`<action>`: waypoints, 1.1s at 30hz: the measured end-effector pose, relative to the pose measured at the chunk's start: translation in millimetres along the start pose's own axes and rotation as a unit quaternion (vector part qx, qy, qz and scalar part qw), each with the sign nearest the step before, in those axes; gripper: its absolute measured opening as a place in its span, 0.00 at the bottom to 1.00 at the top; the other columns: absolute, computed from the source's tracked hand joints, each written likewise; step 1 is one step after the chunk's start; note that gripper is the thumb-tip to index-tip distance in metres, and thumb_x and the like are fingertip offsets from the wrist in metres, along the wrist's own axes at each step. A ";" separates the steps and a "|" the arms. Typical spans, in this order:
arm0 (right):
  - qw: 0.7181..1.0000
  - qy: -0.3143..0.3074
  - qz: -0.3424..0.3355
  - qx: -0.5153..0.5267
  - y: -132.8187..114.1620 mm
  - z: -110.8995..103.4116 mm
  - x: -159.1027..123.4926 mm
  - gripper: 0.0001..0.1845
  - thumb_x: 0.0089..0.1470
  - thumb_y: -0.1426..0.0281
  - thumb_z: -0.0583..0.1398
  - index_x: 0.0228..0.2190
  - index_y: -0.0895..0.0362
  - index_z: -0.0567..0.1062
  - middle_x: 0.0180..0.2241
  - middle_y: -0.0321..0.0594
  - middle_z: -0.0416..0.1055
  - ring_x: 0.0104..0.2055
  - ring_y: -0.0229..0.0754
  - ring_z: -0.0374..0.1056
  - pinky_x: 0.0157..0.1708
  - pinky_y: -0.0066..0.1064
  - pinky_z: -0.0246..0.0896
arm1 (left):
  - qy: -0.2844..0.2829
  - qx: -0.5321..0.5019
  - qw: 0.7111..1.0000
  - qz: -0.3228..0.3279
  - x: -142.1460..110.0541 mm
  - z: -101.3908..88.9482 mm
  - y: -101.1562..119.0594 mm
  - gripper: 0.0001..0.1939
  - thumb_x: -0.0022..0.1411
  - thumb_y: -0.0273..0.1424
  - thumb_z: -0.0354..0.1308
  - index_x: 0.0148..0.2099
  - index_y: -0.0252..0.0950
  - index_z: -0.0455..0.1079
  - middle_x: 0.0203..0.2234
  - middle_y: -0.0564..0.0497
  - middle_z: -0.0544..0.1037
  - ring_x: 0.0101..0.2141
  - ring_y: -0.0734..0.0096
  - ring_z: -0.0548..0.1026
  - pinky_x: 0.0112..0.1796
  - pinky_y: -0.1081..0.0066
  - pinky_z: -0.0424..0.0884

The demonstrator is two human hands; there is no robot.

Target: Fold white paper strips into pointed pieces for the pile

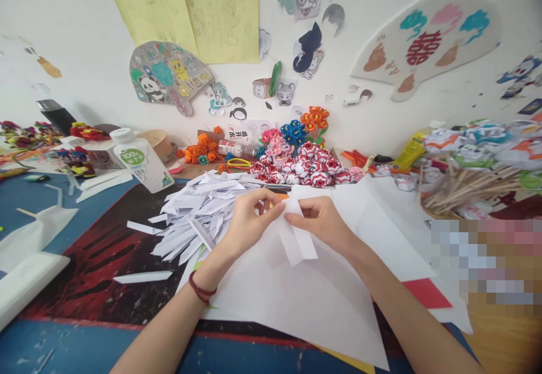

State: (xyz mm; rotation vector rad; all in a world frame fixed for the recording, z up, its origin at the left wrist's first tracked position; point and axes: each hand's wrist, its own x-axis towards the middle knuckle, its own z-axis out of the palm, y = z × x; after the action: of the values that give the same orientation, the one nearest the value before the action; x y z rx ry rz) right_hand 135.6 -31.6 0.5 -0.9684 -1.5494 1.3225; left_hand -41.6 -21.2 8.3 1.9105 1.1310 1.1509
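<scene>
Between my two hands is a folded white paper strip (299, 239), its two tails hanging down over large white paper sheets (305, 300). My left hand (254, 216) pinches its upper left part between thumb and fingers. From the other side my right hand (319, 218) grips the strip, thumb in front. A bit of orange shows behind the fingertips; I cannot make out what it is. Left of my left hand lies a heap of folded white paper strips (199, 204), and one loose strip (143, 277) rests apart on the dark mat (97, 261).
Behind my hands stand red-and-white paper flowers (315, 165), with blue flowers (293, 132) and orange flowers (314, 118) above them. A white bottle (141, 162) stands at the back left. Wooden sticks (470, 187) lie at right, near a red paper piece (428, 293).
</scene>
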 end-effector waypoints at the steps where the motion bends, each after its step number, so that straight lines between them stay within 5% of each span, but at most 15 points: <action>1: 1.000 -0.007 0.004 0.004 0.1 0.2 0.2 0.11 0.47 0.65 0.65 0.29 0.62 0.80 0.28 0.41 0.76 0.29 0.41 0.71 0.26 0.28 0.63 | 0.002 -0.001 1.000 0.000 -0.2 -0.1 -0.4 0.09 0.59 0.35 0.57 0.31 0.34 0.70 0.26 0.52 0.73 0.26 0.76 0.66 0.28 0.74 0.61; 15: 0.999 -0.013 0.017 0.030 0.4 0.2 1.8 0.13 0.48 0.63 0.64 0.34 0.58 0.79 0.30 0.40 0.77 0.31 0.43 0.72 0.29 0.30 0.66 | -0.015 -0.023 1.000 0.002 -1.0 2.2 0.0 0.10 0.61 0.35 0.53 0.33 0.35 0.71 0.27 0.52 0.73 0.29 0.73 0.69 0.29 0.75 0.62; 29: 0.997 0.035 0.036 0.050 -5.9 2.0 -0.1 0.11 0.43 0.64 0.66 0.25 0.60 0.78 0.24 0.37 0.73 0.24 0.37 0.66 0.22 0.27 0.58 | -0.038 -0.055 0.998 -0.008 -2.0 12.1 -3.8 0.08 0.62 0.32 0.49 0.31 0.35 0.63 0.23 0.55 0.67 0.26 0.76 0.64 0.27 0.76 0.58; 33: 0.996 0.092 0.014 0.012 0.2 -3.4 2.8 0.11 0.44 0.64 0.66 0.22 0.60 0.77 0.22 0.36 0.71 0.22 0.36 0.64 0.20 0.26 0.55 | -0.033 -0.078 0.996 -0.022 -2.3 18.8 -6.0 0.06 0.60 0.29 0.49 0.30 0.35 0.62 0.24 0.55 0.67 0.27 0.76 0.65 0.27 0.76 0.59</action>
State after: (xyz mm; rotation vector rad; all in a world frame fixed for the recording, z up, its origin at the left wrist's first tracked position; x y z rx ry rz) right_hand 137.9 -27.8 0.9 -1.0695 -1.3820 1.2318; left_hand -27.3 -22.3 -5.4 1.7824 1.0134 1.1100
